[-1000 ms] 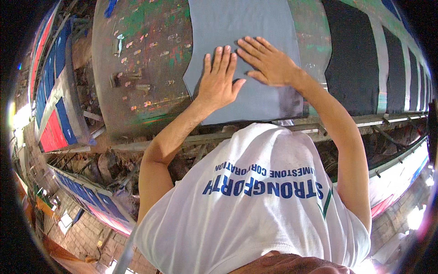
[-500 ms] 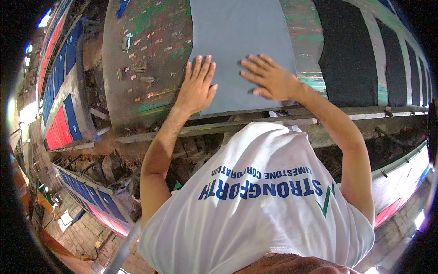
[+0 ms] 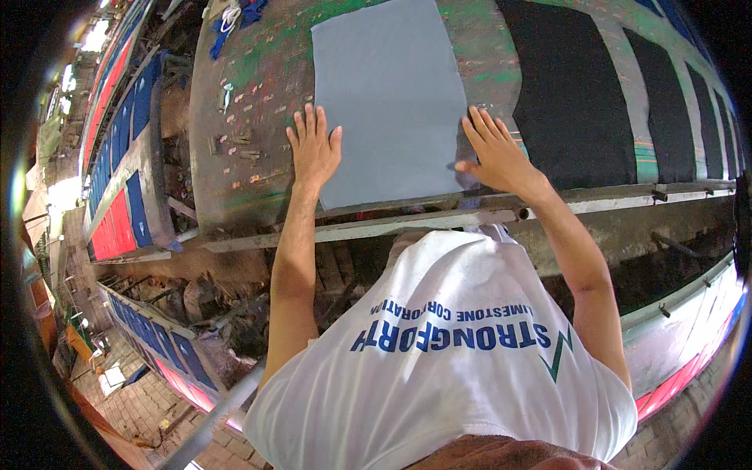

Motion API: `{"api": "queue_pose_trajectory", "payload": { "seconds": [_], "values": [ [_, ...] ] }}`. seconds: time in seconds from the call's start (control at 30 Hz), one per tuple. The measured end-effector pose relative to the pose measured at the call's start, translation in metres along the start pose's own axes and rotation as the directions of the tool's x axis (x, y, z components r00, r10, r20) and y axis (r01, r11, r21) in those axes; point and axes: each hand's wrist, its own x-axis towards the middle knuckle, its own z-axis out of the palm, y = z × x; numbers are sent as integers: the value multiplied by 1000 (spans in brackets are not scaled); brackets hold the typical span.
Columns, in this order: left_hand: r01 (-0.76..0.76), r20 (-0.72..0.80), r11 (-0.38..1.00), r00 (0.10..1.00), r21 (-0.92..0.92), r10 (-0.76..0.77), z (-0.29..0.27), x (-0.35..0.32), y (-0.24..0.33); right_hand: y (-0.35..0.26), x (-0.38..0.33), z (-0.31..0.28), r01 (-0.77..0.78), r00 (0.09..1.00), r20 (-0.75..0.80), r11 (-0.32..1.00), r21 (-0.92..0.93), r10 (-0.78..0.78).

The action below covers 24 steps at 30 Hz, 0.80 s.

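A smooth grey fabric panel (image 3: 388, 102) lies flat on a long, paint-stained table (image 3: 258, 94) in front of me. My left hand (image 3: 315, 149) rests at the panel's left edge, palm down, with its fingers stretched away from me. Over by the right edge is my right hand (image 3: 499, 153), fingers spread and thumb toward the panel; whether it presses on the cloth or hovers just above it I cannot tell. Neither hand holds anything. To the right of the grey panel lies a black fabric panel (image 3: 576, 94).
More black panels (image 3: 666, 110) continue along the table to the right. A metal rail (image 3: 392, 227) runs along its near edge. Blue cloth scraps with a white cord (image 3: 227, 23) lie at the far left. Neighbouring tables carry blue (image 3: 135, 205) and red pieces (image 3: 108, 235).
Both hands have moved outward to the grey panel's side edges, the right one from over its surface. The panel's far edge now shows, as the view has shifted.
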Motion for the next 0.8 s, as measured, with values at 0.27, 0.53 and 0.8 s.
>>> {"api": "queue_pose_trajectory", "payload": {
  "seconds": [0.27,0.53,0.8],
  "values": [
    [228,84,974,970,-4,-227,-5,-10,8,89,-119,-34,-422,756,-294,778,465,585],
    [55,-32,987,998,-150,-60,-38,3,85,117,-217,-63,-652,306,-501,562,510,810],
    [-13,66,532,989,-846,130,-64,-36,220,150,-218,-57,-543,169,-464,475,692,870]
  ]
}}
